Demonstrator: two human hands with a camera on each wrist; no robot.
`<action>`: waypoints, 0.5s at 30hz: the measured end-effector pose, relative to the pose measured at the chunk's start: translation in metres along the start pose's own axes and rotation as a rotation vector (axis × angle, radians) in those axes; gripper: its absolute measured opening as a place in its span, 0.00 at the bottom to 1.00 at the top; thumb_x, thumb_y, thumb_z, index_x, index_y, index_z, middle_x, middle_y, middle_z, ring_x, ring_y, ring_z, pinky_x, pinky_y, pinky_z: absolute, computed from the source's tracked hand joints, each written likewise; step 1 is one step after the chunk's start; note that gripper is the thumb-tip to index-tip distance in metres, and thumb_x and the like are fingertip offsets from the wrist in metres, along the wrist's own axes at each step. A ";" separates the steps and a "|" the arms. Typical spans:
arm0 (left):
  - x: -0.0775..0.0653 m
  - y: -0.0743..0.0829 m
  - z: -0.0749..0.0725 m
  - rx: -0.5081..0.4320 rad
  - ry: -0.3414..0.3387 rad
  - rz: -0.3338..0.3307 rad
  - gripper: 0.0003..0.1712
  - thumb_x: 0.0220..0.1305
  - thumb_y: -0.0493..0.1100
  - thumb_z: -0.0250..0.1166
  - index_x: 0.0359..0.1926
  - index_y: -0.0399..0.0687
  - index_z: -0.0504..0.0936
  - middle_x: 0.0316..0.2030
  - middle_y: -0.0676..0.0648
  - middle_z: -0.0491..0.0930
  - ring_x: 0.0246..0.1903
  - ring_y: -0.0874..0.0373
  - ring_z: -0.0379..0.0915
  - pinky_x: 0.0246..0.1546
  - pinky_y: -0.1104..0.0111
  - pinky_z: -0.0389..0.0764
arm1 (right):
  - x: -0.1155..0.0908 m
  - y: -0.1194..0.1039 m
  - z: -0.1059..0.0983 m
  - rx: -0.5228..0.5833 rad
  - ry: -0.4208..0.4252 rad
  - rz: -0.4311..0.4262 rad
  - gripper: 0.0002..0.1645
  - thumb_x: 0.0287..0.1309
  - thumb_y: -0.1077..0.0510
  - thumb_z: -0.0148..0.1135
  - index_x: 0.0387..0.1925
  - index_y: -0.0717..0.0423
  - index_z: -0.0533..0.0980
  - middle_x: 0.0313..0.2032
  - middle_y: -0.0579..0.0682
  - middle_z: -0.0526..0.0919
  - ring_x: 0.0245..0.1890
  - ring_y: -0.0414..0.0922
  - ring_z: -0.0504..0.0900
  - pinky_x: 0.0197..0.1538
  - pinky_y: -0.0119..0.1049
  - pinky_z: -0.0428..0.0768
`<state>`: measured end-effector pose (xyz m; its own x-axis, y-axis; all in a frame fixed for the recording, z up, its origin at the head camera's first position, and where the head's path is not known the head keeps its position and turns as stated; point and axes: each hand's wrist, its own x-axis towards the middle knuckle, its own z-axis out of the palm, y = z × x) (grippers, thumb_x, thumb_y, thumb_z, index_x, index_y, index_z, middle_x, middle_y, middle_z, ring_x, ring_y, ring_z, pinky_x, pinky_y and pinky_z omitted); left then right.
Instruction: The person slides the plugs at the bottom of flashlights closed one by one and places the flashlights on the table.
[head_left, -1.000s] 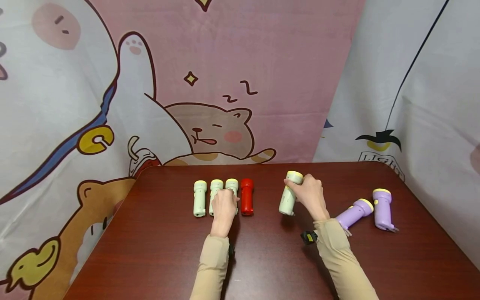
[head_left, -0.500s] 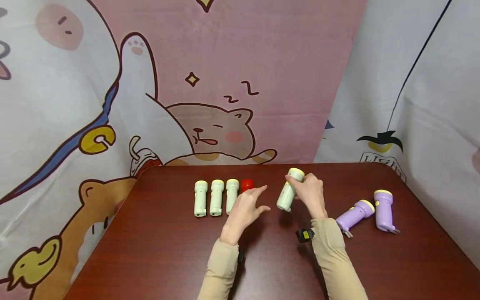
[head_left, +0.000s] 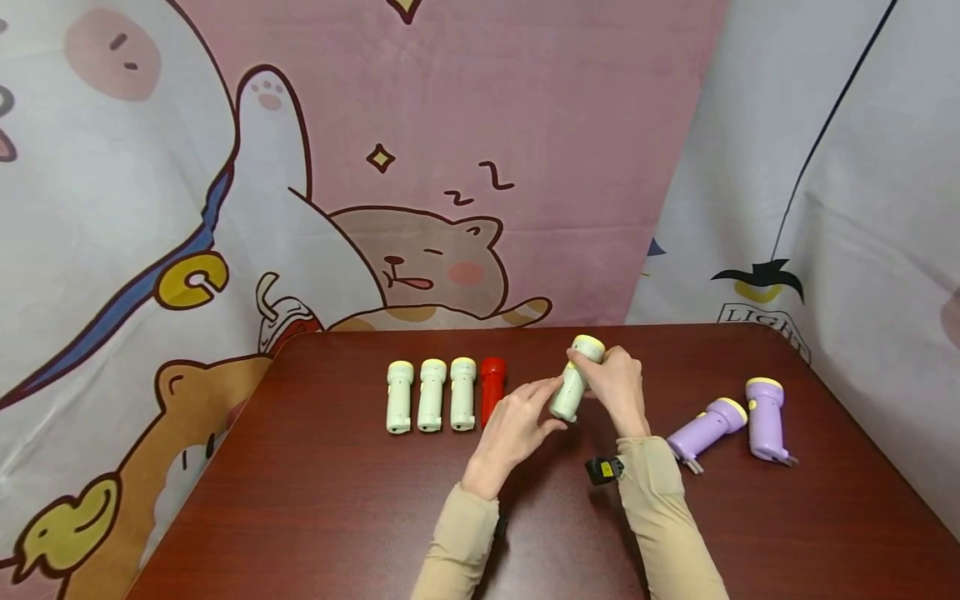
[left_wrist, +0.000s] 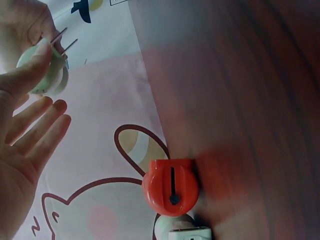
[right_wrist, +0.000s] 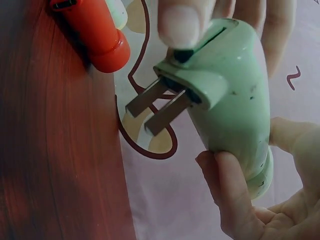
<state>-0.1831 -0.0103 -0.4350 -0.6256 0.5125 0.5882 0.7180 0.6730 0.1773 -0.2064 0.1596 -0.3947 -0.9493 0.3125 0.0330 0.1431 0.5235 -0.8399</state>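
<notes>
My right hand (head_left: 618,387) grips a pale green flashlight (head_left: 572,392) above the table, its yellow-rimmed head tilted up and away. Two metal plug prongs (right_wrist: 167,112) stick out of its base in the right wrist view. At that base, my left hand (head_left: 513,429) reaches in with its fingers extended. Its thumb (right_wrist: 180,30) rests at the dark slider beside the prongs, and its other fingers lie straight and spread in the left wrist view. Close by on the table is a red flashlight (head_left: 492,383).
Left of the red one, three pale green flashlights (head_left: 431,398) lie in a row on the brown table (head_left: 337,517). Two purple flashlights (head_left: 766,421) with prongs out lie at the right, one slanted. A cartoon-printed cloth (head_left: 585,167) hangs behind the table.
My left hand has left the row of green flashlights and moved right to the base of the held one. My right hand has lifted and tilted that flashlight slightly, shifting a little left.
</notes>
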 end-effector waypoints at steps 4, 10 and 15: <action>-0.001 0.002 0.001 0.016 0.019 0.022 0.34 0.47 0.48 0.75 0.56 0.45 0.77 0.51 0.48 0.82 0.48 0.58 0.80 0.49 0.71 0.79 | 0.000 0.000 0.001 -0.004 -0.001 -0.004 0.33 0.53 0.39 0.64 0.38 0.67 0.71 0.32 0.62 0.79 0.14 0.42 0.81 0.20 0.33 0.80; -0.001 0.002 0.001 0.016 0.032 0.054 0.34 0.46 0.46 0.75 0.55 0.42 0.78 0.50 0.46 0.83 0.46 0.57 0.81 0.49 0.71 0.80 | -0.001 0.000 0.001 -0.011 -0.001 -0.014 0.33 0.53 0.39 0.63 0.37 0.68 0.71 0.31 0.63 0.79 0.14 0.44 0.82 0.20 0.33 0.80; -0.002 0.001 0.003 0.014 0.048 0.073 0.33 0.46 0.45 0.75 0.55 0.41 0.78 0.49 0.45 0.83 0.45 0.57 0.81 0.48 0.71 0.80 | -0.002 0.000 0.000 -0.012 0.004 -0.014 0.32 0.53 0.40 0.64 0.37 0.67 0.71 0.30 0.62 0.80 0.17 0.49 0.84 0.20 0.34 0.80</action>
<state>-0.1820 -0.0087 -0.4378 -0.5562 0.5342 0.6366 0.7564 0.6426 0.1217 -0.2045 0.1585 -0.3949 -0.9501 0.3083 0.0475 0.1329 0.5376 -0.8326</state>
